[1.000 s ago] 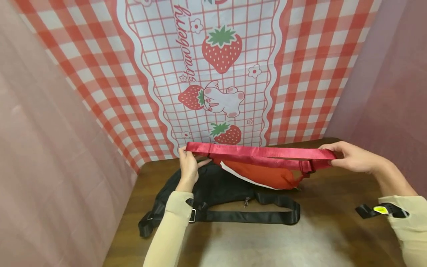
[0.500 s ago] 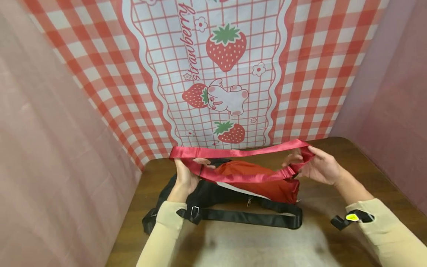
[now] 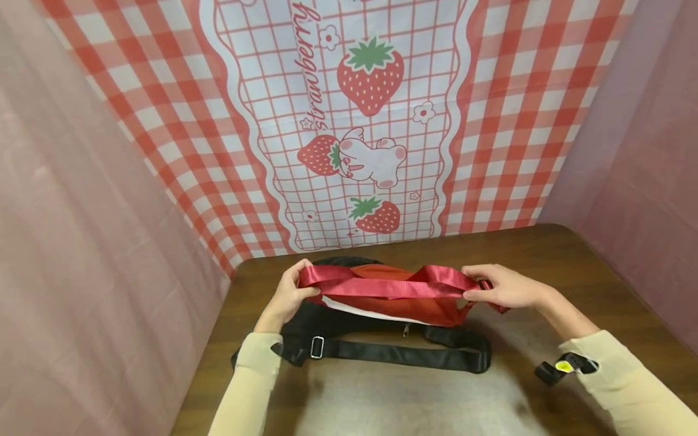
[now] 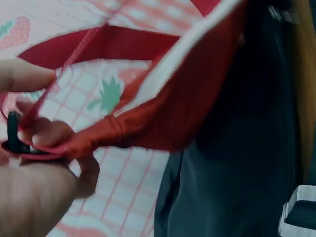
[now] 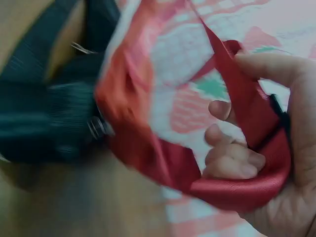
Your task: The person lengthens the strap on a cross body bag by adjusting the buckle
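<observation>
A red sling bag (image 3: 431, 311) with a white edge is held up over a black sling bag (image 3: 305, 321) lying on the table. Its shiny red strap (image 3: 376, 288) runs folded along the top, between both hands. At the left end my left hand (image 3: 286, 297) grips the strap, thumb on the near side. On the other end my right hand (image 3: 507, 287) pinches the strap between thumb and fingers. In the right wrist view the red webbing (image 5: 237, 192) loops round the fingers, close to a dark slider. A dark buckle (image 4: 17, 138) shows by the left fingers.
The black bag's strap (image 3: 403, 356) with a metal buckle (image 3: 317, 347) lies toward the front of the wooden table (image 3: 572, 272). A strawberry-print cloth (image 3: 371, 151) hangs behind, with pink curtains (image 3: 98, 242) at the sides.
Both hands have come lower and closer together, bringing the red bag down toward the black one. The strap opened into a loop half a second ago and now lies folded together.
</observation>
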Action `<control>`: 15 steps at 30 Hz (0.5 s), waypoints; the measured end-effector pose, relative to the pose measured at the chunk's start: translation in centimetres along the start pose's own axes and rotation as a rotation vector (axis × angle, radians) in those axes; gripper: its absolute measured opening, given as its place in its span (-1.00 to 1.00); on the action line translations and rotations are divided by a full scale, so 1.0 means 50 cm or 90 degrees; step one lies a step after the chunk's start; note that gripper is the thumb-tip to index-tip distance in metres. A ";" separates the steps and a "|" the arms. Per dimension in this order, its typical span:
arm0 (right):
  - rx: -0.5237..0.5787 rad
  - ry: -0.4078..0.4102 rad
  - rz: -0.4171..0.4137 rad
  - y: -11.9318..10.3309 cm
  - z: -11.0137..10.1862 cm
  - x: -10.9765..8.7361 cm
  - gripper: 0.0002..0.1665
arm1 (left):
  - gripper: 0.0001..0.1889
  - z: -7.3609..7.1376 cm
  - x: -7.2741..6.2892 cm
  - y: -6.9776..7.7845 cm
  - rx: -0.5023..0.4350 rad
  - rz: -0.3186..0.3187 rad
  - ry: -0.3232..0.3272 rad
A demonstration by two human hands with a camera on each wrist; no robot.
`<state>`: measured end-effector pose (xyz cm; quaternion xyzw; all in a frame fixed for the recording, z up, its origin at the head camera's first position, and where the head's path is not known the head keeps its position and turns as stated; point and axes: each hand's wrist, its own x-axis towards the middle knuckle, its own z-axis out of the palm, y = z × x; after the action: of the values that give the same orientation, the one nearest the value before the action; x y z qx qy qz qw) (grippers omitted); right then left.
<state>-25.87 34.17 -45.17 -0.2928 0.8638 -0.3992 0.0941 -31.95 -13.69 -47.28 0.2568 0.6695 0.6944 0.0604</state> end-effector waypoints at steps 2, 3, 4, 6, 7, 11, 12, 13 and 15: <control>-0.049 0.063 -0.048 -0.002 -0.024 -0.005 -0.80 | -0.62 -0.021 -0.012 0.000 0.104 0.009 0.002; -0.054 0.092 -0.068 -0.002 -0.038 -0.010 -0.75 | -0.57 -0.030 -0.018 0.000 0.157 0.008 0.007; -0.040 0.113 -0.090 -0.001 -0.052 -0.015 -0.72 | -0.51 -0.038 -0.024 0.001 0.205 0.004 0.011; 0.006 0.154 -0.134 0.001 -0.078 -0.026 -0.73 | -0.44 -0.052 -0.036 0.001 0.290 -0.001 0.034; 0.044 0.172 -0.159 0.001 -0.089 -0.030 -0.73 | -0.45 -0.058 -0.041 -0.001 0.320 0.004 0.049; 0.193 0.203 -0.244 0.002 -0.117 -0.038 -0.65 | -0.67 -0.075 -0.053 -0.014 0.411 0.036 0.101; 0.227 0.205 -0.261 0.002 -0.120 -0.036 -0.62 | -0.72 -0.078 -0.055 -0.017 0.432 0.046 0.110; 0.259 0.201 -0.275 0.001 -0.121 -0.034 -0.61 | -0.74 -0.080 -0.055 -0.022 0.452 0.055 0.114; 0.301 0.187 -0.289 -0.002 -0.121 -0.029 -0.56 | -0.74 -0.083 -0.057 -0.030 0.486 0.060 0.118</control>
<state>-27.07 38.82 -41.19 -0.3867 0.6648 -0.6366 -0.0566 -31.71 -18.49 -49.39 0.2276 0.8697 0.4176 -0.1320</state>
